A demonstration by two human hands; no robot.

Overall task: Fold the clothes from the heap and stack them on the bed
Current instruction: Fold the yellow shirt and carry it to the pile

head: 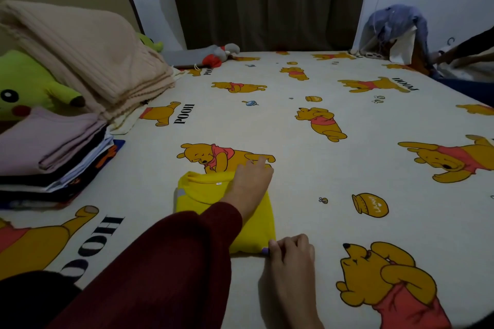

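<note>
Left hand (250,184) lies flat on the folded shirt (256,224); right hand (290,250) pinches its near corner; bare bed (347,173) rightward.

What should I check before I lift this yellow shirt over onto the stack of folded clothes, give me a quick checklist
1. Yellow shirt folded into a compact rectangle: ok, edges look roughly square.
2. Left hand steadying it: ok, it rests on the shirt's far right corner.
3. Right hand has a hold: ok, fingers pinch the near right corner.
4. Stack of folded clothes has a flat top to receive it: ok, the lilac top layer lies fairly level.
5. Stack is stable: cannot tell, lower layers jut out unevenly.
6. Path across the bedsheet to the stack: ok, nothing lies between.
</note>
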